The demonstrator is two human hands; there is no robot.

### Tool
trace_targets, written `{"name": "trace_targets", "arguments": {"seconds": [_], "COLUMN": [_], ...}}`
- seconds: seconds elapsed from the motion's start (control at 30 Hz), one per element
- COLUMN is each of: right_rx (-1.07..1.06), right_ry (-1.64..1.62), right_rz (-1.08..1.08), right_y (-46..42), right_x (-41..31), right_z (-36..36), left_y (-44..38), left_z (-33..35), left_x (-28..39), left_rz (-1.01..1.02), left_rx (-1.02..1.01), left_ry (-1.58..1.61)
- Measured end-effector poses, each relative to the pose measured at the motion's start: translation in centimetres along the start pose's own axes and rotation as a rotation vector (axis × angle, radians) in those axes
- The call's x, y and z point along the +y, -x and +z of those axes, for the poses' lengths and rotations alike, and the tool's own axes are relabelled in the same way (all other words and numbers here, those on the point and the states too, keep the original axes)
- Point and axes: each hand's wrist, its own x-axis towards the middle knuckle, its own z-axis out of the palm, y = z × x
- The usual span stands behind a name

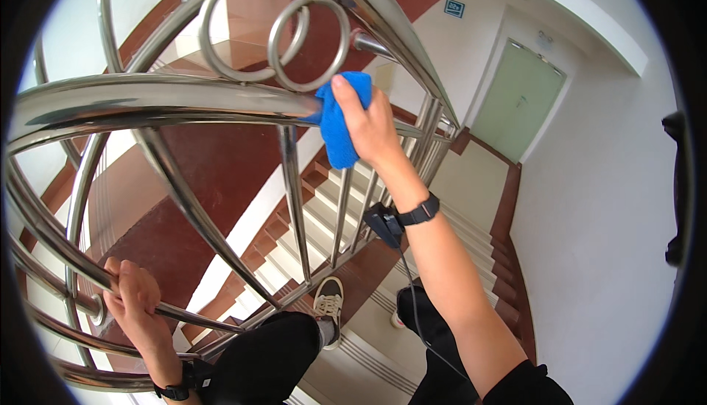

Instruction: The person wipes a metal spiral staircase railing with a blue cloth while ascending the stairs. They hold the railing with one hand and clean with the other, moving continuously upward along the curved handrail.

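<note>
A blue cloth (338, 134) is wrapped over the thick stainless-steel handrail (182, 98), pressed there by my right hand (371, 123). The thumb lies along the cloth's upper side, and part of the rail beneath is hidden. Just above the cloth, two joined metal rings (309, 43) form part of the railing. At the lower left, my left hand (132, 294) grips a thinner curved steel rail (66, 253), its fingers curled around the bar. Steel balusters (188, 211) slope down from the handrail between my two hands.
Tiled stairs (298, 234) descend beyond the balusters, and more steps (364, 361) lie under my feet. A white wall (596, 228) borders the right side. A pale green door (516, 98) stands at the landing below. From my right wrist strap (422, 210) hangs a cable (414, 305).
</note>
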Motion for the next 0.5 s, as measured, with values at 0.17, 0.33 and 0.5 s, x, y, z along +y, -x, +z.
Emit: {"name": "trace_targets", "arguments": {"seconds": [0.17,0.33,0.5], "right_rx": [-0.038,-0.049,-0.018], "right_ry": [-0.025,0.029,0.073], "right_rz": [0.122,0.188,0.208], "right_y": [-1.1,-1.5,-1.4], "right_x": [-0.1,-0.3,-0.2], "right_z": [0.1,-0.3,-0.1], "left_y": [-0.1,-0.4,-0.5], "left_z": [0.1,-0.6,0.1], "left_x": [0.2,-0.1,0.0], "left_rz": [0.017,-0.005,-0.014], "left_rx": [0.026,-0.004,-0.016], "left_ry": [0.002,-0.031,-0.051]}}
